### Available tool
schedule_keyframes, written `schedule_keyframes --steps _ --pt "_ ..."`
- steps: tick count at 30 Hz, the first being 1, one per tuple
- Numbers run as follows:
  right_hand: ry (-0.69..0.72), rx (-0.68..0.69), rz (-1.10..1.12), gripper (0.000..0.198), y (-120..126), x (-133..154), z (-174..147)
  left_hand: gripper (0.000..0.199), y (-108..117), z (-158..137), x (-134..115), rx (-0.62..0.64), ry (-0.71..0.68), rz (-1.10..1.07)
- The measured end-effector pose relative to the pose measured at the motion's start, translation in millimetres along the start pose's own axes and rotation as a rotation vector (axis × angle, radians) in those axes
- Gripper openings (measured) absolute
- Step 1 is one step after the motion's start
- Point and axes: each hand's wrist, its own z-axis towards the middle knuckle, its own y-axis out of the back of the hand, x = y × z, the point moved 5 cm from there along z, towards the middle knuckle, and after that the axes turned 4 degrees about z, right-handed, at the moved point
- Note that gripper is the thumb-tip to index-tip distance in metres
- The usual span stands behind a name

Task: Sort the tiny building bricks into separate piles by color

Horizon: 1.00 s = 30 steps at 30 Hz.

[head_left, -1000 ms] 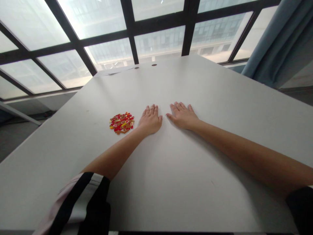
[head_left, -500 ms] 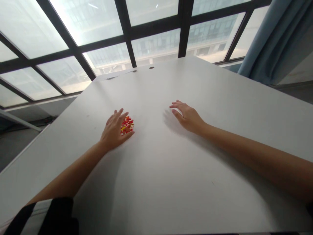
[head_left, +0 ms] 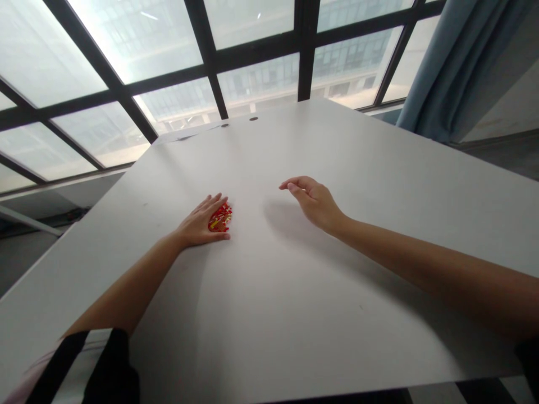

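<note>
A small heap of red and yellow bits (head_left: 220, 219) lies on the white tabletop, left of the middle; the pieces are too small to name one by one. My left hand (head_left: 197, 225) rests flat against the heap's left side, open, its thumb stretched along the near edge and its fingers along the far edge. Part of the heap may be hidden under the palm. My right hand (head_left: 318, 203) hovers above the table to the right of the heap, apart from it. Its fingers are loosely bent, with the thumb close by them, and nothing shows in it.
A large white table (head_left: 269, 314) spreads under both hands. Two round dark holes, one a cable hole (head_left: 253, 119), sit near its far edge. Beyond stand dark-framed windows (head_left: 252, 53), with a blue curtain (head_left: 438, 78) at the right.
My left hand has settled lower around the heap, its fingers coming down along the far edge. The right hand has moved slightly left, and its fingers have bent in towards the thumb.
</note>
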Motion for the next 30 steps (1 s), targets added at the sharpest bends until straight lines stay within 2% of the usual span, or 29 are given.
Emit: schedule_keyframes --steps 11,17,21,25,30 --pt "-0.065 -0.008 0.070 0.031 -1.5 -19.3 -4.2 0.097 -7.3 31.0 -68.8 0.031 -0.285 -0.049" --pt "-0.053 -0.019 0.167 0.038 -0.9 -22.1 -4.1 0.090 -15.6 44.3 -100.3 0.016 -0.366 -0.087" --pt "-0.047 -0.035 0.198 0.049 -1.9 -20.0 -3.1 0.087 -16.8 48.7 -116.1 0.022 -0.375 -0.094" --pt "-0.028 -0.075 0.220 0.058 -1.4 -17.2 -3.8 0.091 -16.1 52.6 -124.6 0.014 -0.337 -0.117" --pt "0.004 -0.124 0.220 0.060 -0.6 -15.9 -5.3 0.078 -14.0 58.1 -123.4 -0.078 -0.213 -0.342"
